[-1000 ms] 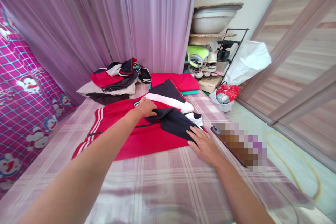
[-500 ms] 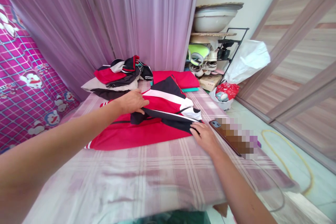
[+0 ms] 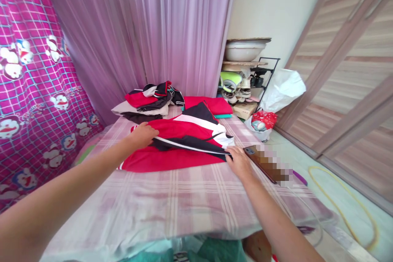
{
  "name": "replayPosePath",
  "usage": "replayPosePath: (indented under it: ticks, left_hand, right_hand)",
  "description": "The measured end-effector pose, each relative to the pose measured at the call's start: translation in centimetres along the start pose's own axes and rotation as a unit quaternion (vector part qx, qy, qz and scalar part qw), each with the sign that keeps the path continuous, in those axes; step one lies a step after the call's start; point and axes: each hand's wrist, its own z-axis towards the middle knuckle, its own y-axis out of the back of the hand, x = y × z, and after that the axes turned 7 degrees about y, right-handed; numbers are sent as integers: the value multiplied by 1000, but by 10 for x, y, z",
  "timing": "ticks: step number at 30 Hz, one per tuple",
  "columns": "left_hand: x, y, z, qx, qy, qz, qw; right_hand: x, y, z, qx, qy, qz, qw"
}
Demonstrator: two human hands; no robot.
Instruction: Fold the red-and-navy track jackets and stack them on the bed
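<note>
A red, black and white sports jacket lies spread on a plaid-covered surface. My left hand is closed on the jacket's left part, pinching the dark sleeve there. My right hand rests at the jacket's right edge with its fingers closed on the same sleeve's end. The dark sleeve with its white stripe stretches between both hands across the red body.
A heap of loose clothes and a folded red garment lie behind the jacket. A phone sits right of my right hand. A shoe rack, plastic bags and a yellow hose stand to the right.
My left hand has slid left across the jacket, drawing the dark sleeve out flat. My right hand stays at the right edge. The camera has pulled back and tilted up.
</note>
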Motion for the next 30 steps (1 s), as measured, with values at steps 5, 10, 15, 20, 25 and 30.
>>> replayPosePath:
  ticks: [5, 10, 15, 20, 25, 30]
  left_hand:
    - [12, 36, 20, -148, 101, 20, 984]
    - [1, 6, -17, -124, 78, -9, 989]
    - [-17, -60, -73, -25, 64, -94, 993]
    - [-21, -75, -87, -7, 89, -132, 987]
    - [-12, -60, -85, 41, 78, -177, 980]
    - [-23, -54, -61, -42, 95, -225, 969]
  right_hand:
    - [-1, -1, -4, 11, -41, -22, 999]
    - [-2, -1, -7, 7, -62, -17, 998]
    - [1, 2, -4, 9, -47, -10, 999]
    - [1, 5, -5, 24, -43, 2, 999]
    - [-3, 13, -6, 50, -83, 1, 995]
    - [38, 24, 27, 80, -109, -10, 991]
